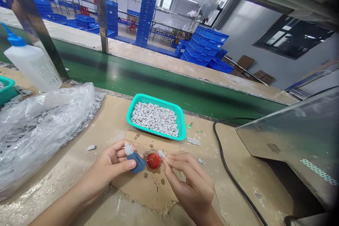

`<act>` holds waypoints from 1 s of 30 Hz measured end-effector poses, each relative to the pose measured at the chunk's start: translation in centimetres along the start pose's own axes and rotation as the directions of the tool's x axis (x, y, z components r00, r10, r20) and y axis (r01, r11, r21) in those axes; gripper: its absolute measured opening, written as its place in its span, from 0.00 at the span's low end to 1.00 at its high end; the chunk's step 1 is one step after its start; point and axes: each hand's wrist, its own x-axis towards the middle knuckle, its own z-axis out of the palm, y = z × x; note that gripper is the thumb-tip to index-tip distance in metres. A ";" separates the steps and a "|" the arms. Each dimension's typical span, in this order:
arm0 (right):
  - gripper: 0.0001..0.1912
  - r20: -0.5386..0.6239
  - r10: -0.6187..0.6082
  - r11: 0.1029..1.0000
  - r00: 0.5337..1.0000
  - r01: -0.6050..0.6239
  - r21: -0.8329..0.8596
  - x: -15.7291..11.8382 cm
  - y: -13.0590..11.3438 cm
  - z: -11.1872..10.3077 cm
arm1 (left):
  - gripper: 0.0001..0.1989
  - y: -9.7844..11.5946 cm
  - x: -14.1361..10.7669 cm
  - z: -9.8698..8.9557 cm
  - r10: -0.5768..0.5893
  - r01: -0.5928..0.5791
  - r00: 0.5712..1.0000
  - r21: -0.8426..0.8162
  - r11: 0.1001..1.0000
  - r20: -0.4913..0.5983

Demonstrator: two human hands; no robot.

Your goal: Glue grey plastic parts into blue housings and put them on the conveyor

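- Between the left grip (119, 160) and right grip (186, 176), a glossy red rounded object (153, 161) stands in the way.
- Ahead, a turquoise perforated plastic basket (182, 127) blocks passage.
- Leftward, mostly open brown surface (107, 120) reaches to a bulging clear plastic bag (55, 113).
- Rightward, a curved black cable (225, 165) crosses the surface.

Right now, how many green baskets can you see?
2. One green basket, filled with small grey pieces, sits mid-picture; another green basket is at the left edge, cut off by the frame. More could be hidden behind the plastic bag.
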 end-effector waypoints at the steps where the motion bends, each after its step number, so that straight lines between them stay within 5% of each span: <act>1: 0.12 -0.028 0.048 0.997 0.998 -0.047 0.055 0.2 -0.5 0.3 | 0.09 0.0 -0.1 0.1 0.001 -0.001 1.000 -0.011 1.000 0.020; 7: 0.11 0.072 0.134 0.964 0.988 -0.147 0.223 0.1 -2.1 1.8 | 0.07 0.0 -0.4 0.6 0.009 -0.001 0.996 -0.089 0.996 0.085; 30: 0.13 0.270 -0.091 0.980 0.958 0.039 0.195 1.2 -2.5 0.9 | 0.08 0.0 -0.1 0.0 0.054 -0.055 0.998 0.029 0.998 0.039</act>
